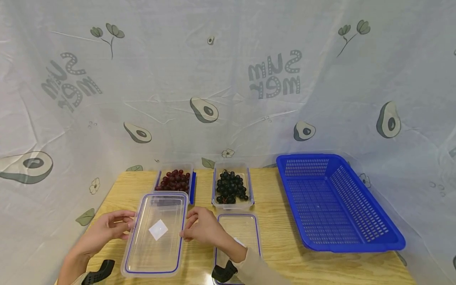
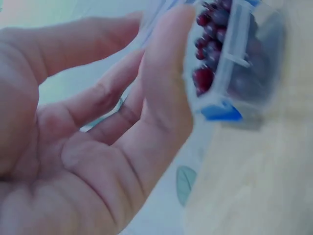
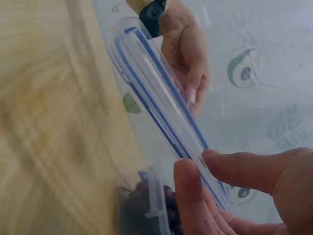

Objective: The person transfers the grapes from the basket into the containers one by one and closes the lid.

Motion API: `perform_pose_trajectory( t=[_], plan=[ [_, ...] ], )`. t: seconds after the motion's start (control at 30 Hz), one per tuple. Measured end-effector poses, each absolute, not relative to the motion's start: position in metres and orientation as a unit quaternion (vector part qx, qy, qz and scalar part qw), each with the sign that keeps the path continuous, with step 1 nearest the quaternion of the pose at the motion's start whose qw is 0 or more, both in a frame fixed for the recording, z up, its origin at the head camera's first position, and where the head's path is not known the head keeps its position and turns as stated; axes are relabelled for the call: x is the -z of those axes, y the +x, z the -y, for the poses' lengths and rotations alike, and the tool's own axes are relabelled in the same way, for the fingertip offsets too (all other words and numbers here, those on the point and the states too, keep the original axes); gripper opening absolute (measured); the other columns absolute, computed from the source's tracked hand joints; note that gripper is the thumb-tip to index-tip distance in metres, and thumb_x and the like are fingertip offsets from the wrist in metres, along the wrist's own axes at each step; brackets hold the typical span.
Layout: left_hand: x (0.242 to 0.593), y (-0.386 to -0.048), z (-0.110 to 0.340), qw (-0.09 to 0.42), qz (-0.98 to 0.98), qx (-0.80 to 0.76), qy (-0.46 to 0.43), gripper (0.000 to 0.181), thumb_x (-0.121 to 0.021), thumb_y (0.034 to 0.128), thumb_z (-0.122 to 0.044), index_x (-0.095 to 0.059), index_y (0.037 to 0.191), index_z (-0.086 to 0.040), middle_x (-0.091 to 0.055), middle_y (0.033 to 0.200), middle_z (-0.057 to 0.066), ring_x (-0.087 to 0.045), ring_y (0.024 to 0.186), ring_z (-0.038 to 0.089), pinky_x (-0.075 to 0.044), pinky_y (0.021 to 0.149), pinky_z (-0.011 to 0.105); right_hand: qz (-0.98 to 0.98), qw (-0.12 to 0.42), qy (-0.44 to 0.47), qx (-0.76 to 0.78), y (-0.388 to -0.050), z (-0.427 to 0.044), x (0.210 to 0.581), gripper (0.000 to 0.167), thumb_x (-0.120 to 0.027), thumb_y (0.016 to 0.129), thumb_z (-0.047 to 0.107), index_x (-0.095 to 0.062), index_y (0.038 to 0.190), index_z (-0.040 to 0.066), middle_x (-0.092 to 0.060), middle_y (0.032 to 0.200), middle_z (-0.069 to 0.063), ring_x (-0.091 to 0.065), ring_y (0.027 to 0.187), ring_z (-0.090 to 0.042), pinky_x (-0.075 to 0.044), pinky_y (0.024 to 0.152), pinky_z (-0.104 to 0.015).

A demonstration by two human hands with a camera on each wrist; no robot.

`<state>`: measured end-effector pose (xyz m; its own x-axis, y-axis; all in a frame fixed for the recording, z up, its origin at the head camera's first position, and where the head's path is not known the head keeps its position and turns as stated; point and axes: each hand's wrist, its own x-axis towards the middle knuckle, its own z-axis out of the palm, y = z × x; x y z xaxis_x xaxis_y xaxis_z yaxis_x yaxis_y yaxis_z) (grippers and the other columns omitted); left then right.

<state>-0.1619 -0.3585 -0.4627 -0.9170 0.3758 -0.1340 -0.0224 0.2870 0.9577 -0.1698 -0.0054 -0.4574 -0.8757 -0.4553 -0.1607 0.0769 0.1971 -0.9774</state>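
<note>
A clear container lid [image 1: 160,249] with a blue seal and a white square label [image 1: 158,229] is held up between both hands. My left hand [image 1: 108,229] pinches its left edge between thumb and fingers. On the opposite edge, my right hand [image 1: 204,227] pinches the lid, as the right wrist view also shows. Behind the lid stands a clear container of red grapes [image 1: 174,181], its front partly covered. To its right is a clear container of dark grapes [image 1: 231,188]. A second clear lid [image 1: 236,227] lies on the table, partly hidden under my right forearm.
A blue perforated basket [image 1: 329,209] stands on the right side of the wooden table [image 1: 276,233]. A pale curtain [image 1: 228,79] printed with avocados hangs behind and around the table. Each wrist carries a black strap.
</note>
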Motion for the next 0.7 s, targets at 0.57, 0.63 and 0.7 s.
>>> perform_pose_trajectory(
  t=[0.57,0.63,0.7],
  plan=[
    [0.420,-0.244,0.319,0.068,-0.798,-0.599,-0.003,0.052,-0.062,0.1074,-0.030,-0.060,0.142,0.009,-0.071,0.107,-0.017,-0.068,0.098,0.002,-0.060,0.086,0.020,-0.719,0.119,-0.078,0.680,-0.255,0.002,0.430,0.030,-0.074,0.097,0.009,-0.073,0.123,-0.004,-0.077,0.107,-0.021,-0.076,0.072,-0.017,-0.065,0.073,-0.028],
    [0.418,-0.254,0.317,0.067,-0.800,-0.596,-0.010,0.051,-0.060,0.1088,-0.029,-0.058,0.144,0.008,-0.069,0.110,-0.016,-0.067,0.098,0.002,-0.060,0.087,0.019,-0.713,0.119,-0.074,0.687,-0.264,0.002,0.428,0.031,-0.073,0.099,0.010,-0.072,0.127,-0.003,-0.077,0.108,-0.021,-0.074,0.071,-0.012,-0.065,0.074,-0.027],
    [0.417,-0.263,0.314,0.069,-0.800,-0.596,-0.014,0.051,-0.057,0.1101,-0.027,-0.055,0.146,0.008,-0.066,0.114,-0.015,-0.067,0.099,0.001,-0.059,0.087,0.018,-0.708,0.122,-0.068,0.692,-0.272,0.001,0.426,0.034,-0.072,0.100,0.010,-0.070,0.132,-0.001,-0.076,0.111,-0.022,-0.073,0.072,-0.011,-0.065,0.076,-0.028]
  ],
)
